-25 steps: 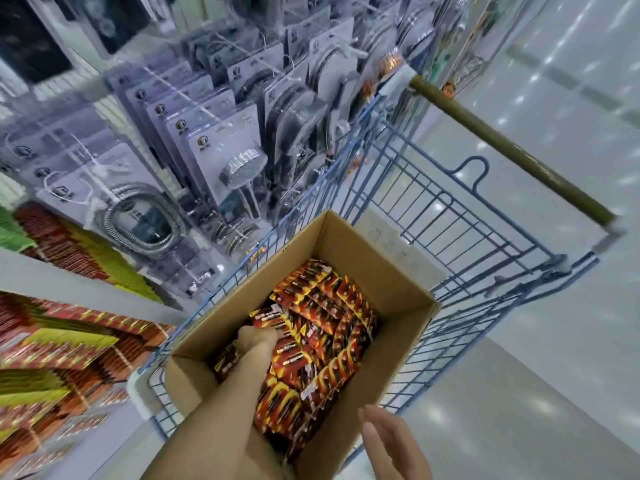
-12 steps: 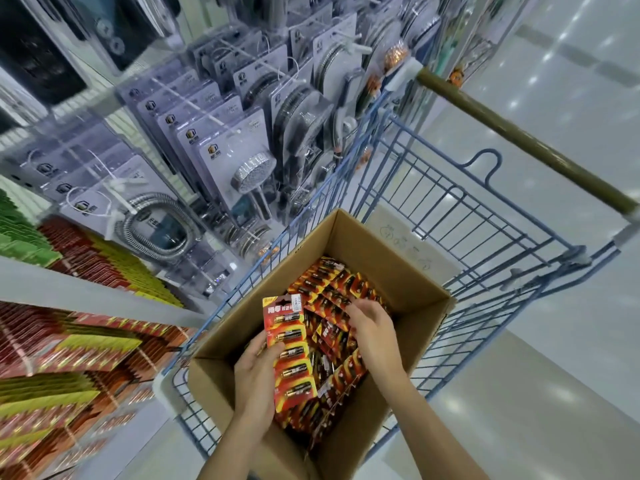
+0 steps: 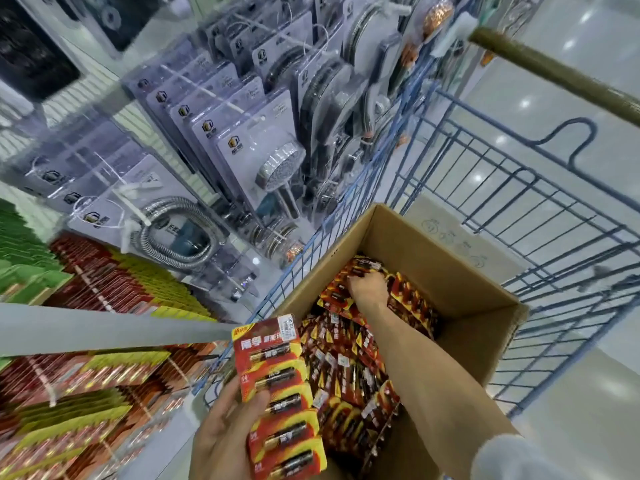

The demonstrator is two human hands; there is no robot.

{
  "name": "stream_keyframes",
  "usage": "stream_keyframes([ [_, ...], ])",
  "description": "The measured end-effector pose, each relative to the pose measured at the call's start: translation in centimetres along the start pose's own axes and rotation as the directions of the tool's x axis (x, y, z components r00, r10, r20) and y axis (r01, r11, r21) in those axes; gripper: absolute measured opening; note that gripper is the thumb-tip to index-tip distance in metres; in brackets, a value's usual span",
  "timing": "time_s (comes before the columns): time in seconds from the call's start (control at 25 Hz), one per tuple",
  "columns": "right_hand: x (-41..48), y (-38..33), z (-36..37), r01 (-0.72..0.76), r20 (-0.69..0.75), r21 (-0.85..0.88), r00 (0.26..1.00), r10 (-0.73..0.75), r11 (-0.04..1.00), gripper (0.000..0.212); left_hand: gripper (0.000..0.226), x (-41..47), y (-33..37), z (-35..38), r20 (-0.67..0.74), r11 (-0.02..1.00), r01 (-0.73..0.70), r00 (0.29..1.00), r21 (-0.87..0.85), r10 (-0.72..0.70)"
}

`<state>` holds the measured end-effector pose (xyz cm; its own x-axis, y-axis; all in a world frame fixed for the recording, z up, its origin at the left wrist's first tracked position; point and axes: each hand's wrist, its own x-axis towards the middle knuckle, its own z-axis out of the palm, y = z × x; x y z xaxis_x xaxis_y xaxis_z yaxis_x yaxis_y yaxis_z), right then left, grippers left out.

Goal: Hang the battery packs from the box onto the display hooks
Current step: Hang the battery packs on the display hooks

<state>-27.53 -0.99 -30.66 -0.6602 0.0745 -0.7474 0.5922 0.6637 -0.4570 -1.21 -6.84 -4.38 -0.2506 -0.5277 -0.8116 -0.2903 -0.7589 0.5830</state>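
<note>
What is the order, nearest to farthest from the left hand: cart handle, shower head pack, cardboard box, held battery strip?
1. held battery strip, gripped in the left hand.
2. cardboard box, just to its right.
3. shower head pack, up on the display.
4. cart handle, far top right.

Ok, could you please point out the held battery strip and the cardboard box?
battery strip (image 3: 282, 393): head view, middle of its printed front.
cardboard box (image 3: 453, 289): head view, bare inner far wall.

Red battery strip (image 3: 280, 396) with yellow arcs and black cells — plain brown box (image 3: 460, 289), blue wire cart (image 3: 540, 216), olive handle (image 3: 554, 71).
</note>
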Motion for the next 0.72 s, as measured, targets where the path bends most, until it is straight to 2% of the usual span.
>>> stream_keyframes([
  [0.04, 0.3, 0.6, -0.1, -0.026, 0.040, 0.079, 0.999, 0.023, 0.997, 0.045, 0.040, 0.0, 0.1, -0.3, -0.008, 1.000, 0.004, 1.000, -0.005, -0.004],
  [0.16, 0.4, 1.8, -1.2, -0.144, 0.206, 0.265, 0.974, 0.090, 0.953, 0.048, 0.040, -0.3, 0.1, -0.7, -0.001, 1.000, -0.001, 1.000, -0.022, 0.001],
  [0.24, -2.9, 1.1, -3.4, -0.191, 0.236, 0.393, 0.966, 0.102, 0.900, 0.050, 0.057, -1.1, 0.2, -0.8, 0.029, 0.998, -0.001, 1.000, -0.056, 0.002],
  [0.32, -8.7, 0.4, -6.7, -0.184, 0.309, 0.511, 0.951, 0.020, 0.840, 0.050, 0.063, -2.1, 0.3, -0.9, 0.060, 0.996, -0.002, 0.998, -0.085, 0.007],
  [0.44, -17.0, 1.5, -11.9, -0.184, 0.459, 0.593, 0.877, -0.142, 0.784, 0.037, 0.052, -4.2, 0.6, -1.3, 0.103, 0.990, -0.039, 0.993, -0.139, 0.054],
  [0.6, -26.0, 3.3, -16.7, -0.130, 0.529, 0.613, 0.800, -0.283, 0.779, 0.039, 0.044, -7.3, 0.7, -2.7, 0.094, 0.969, -0.145, 0.982, -0.202, 0.166],
  [0.72, -31.6, 3.7, -18.3, -0.025, 0.553, 0.609, 0.730, -0.402, 0.792, 0.046, 0.038, -10.1, 1.1, -4.7, 0.096, 0.949, -0.196, 0.970, -0.246, 0.225],
])
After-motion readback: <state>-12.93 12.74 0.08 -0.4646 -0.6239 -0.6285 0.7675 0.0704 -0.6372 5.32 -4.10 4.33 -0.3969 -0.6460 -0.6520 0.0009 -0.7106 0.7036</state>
